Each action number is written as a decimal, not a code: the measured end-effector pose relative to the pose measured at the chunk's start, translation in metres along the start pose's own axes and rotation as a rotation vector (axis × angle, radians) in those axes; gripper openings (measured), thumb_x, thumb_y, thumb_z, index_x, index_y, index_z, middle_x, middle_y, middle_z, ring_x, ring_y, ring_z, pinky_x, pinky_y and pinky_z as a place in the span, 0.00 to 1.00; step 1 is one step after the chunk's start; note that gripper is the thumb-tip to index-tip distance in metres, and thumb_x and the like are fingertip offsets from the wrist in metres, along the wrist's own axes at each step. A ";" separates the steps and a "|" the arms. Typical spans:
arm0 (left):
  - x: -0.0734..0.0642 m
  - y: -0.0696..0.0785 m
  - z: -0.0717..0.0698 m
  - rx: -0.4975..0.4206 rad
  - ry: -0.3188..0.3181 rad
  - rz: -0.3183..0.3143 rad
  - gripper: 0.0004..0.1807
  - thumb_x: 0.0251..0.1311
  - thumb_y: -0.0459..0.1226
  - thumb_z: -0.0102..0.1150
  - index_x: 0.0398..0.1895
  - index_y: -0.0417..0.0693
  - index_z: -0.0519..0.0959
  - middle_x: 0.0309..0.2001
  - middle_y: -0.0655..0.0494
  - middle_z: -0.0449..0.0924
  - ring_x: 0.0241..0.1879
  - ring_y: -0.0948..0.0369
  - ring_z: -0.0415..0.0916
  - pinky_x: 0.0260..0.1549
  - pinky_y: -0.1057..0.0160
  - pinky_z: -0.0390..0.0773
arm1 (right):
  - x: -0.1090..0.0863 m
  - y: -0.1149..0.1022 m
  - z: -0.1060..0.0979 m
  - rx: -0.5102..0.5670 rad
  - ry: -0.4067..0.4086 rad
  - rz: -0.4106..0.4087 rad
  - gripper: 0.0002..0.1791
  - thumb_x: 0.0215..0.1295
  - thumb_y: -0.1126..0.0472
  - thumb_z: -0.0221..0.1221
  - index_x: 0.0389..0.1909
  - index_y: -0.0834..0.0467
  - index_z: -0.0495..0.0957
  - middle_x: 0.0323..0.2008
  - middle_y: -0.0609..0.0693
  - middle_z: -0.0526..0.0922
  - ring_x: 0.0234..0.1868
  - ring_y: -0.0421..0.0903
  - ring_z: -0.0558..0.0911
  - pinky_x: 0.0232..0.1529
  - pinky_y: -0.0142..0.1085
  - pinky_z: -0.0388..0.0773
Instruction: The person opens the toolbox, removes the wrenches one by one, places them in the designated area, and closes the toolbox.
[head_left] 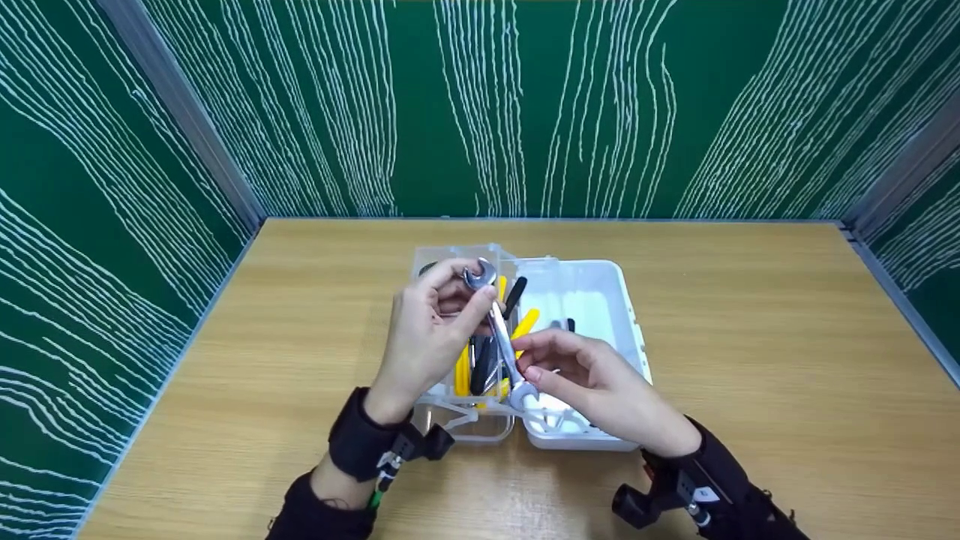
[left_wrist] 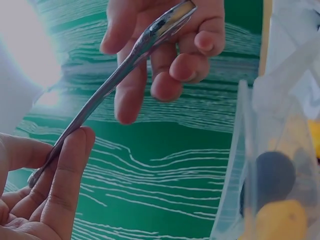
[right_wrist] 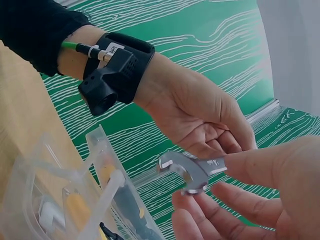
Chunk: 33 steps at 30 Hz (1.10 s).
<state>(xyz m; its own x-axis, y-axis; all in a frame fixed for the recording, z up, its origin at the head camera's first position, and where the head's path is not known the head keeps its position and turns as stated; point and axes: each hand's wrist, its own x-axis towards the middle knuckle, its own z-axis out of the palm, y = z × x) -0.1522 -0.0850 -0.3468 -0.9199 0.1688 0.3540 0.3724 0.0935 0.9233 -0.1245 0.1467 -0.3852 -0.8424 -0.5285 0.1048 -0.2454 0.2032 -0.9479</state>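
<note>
Wrench (head_left: 501, 337) slants between two hands, pinched by the left hand (head_left: 427, 330).
Thumb and fingers of the left hand grip near the wrench's far end; from there its long axis runs toward the person and slightly rightward. The right hand (head_left: 596, 379) lies just beside the near end, fingers loosely bent, thumb apart from them; whether it touches the metal, I cannot tell. Below both hands sits the white box (head_left: 589, 443).

light wood-grain tabletop (head_left: 757, 360), dark green back panel (head_left: 416, 112) with uneven white lines running mostly top to bottom, green left panel (head_left: 45, 176) with slanted white lines, similar right panel (head_left: 930, 255), grey left corner post (head_left: 185, 112), grey right corner post (head_left: 910, 165)
</note>
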 end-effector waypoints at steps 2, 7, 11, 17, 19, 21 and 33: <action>-0.001 -0.002 0.003 0.003 0.003 0.009 0.14 0.71 0.31 0.67 0.56 0.34 0.80 0.40 0.39 0.90 0.35 0.53 0.91 0.35 0.57 0.92 | 0.000 0.000 0.000 -0.002 -0.003 0.006 0.20 0.80 0.59 0.62 0.65 0.64 0.78 0.53 0.57 0.86 0.53 0.44 0.85 0.56 0.28 0.83; -0.004 -0.008 0.011 -0.028 -0.003 0.028 0.14 0.72 0.31 0.66 0.56 0.34 0.80 0.39 0.39 0.89 0.35 0.55 0.90 0.35 0.57 0.92 | 0.000 0.000 0.000 -0.019 -0.006 0.008 0.16 0.80 0.59 0.61 0.60 0.63 0.80 0.48 0.57 0.85 0.49 0.44 0.83 0.50 0.29 0.83; -0.006 -0.012 0.016 -0.054 -0.010 0.031 0.14 0.72 0.31 0.66 0.57 0.35 0.79 0.39 0.39 0.89 0.34 0.57 0.89 0.35 0.57 0.92 | 0.001 0.001 0.001 -0.028 -0.005 0.007 0.14 0.81 0.59 0.61 0.57 0.64 0.81 0.47 0.56 0.85 0.47 0.44 0.83 0.47 0.30 0.83; -0.009 -0.017 0.023 -0.046 -0.028 0.050 0.14 0.73 0.31 0.65 0.57 0.35 0.79 0.39 0.40 0.89 0.32 0.59 0.89 0.35 0.59 0.92 | 0.001 0.003 -0.001 -0.033 0.004 0.000 0.12 0.81 0.59 0.60 0.51 0.66 0.81 0.42 0.53 0.84 0.41 0.43 0.82 0.42 0.29 0.81; -0.010 -0.018 0.025 -0.050 -0.035 0.055 0.14 0.73 0.31 0.65 0.57 0.35 0.79 0.39 0.40 0.90 0.33 0.58 0.90 0.35 0.59 0.92 | 0.001 0.003 -0.002 -0.038 0.012 -0.015 0.12 0.81 0.59 0.60 0.49 0.66 0.82 0.40 0.51 0.83 0.38 0.42 0.81 0.39 0.29 0.79; -0.010 -0.019 0.027 -0.046 -0.041 0.062 0.14 0.73 0.32 0.65 0.57 0.36 0.79 0.40 0.41 0.90 0.34 0.57 0.90 0.35 0.59 0.92 | 0.001 0.003 -0.003 -0.046 0.023 -0.031 0.12 0.80 0.60 0.60 0.48 0.67 0.82 0.38 0.50 0.82 0.35 0.41 0.80 0.36 0.28 0.78; -0.010 -0.020 0.022 -0.066 -0.092 -0.028 0.17 0.75 0.34 0.65 0.62 0.39 0.78 0.44 0.42 0.88 0.37 0.54 0.89 0.38 0.58 0.92 | 0.005 0.006 -0.003 -0.051 0.074 -0.011 0.09 0.78 0.60 0.64 0.48 0.62 0.84 0.40 0.53 0.85 0.35 0.42 0.82 0.37 0.28 0.81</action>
<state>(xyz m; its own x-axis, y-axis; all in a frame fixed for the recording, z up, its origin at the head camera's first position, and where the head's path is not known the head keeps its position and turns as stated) -0.1477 -0.0666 -0.3718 -0.9136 0.2571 0.3151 0.3347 0.0353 0.9417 -0.1315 0.1479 -0.3893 -0.8722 -0.4688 0.1393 -0.2778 0.2406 -0.9300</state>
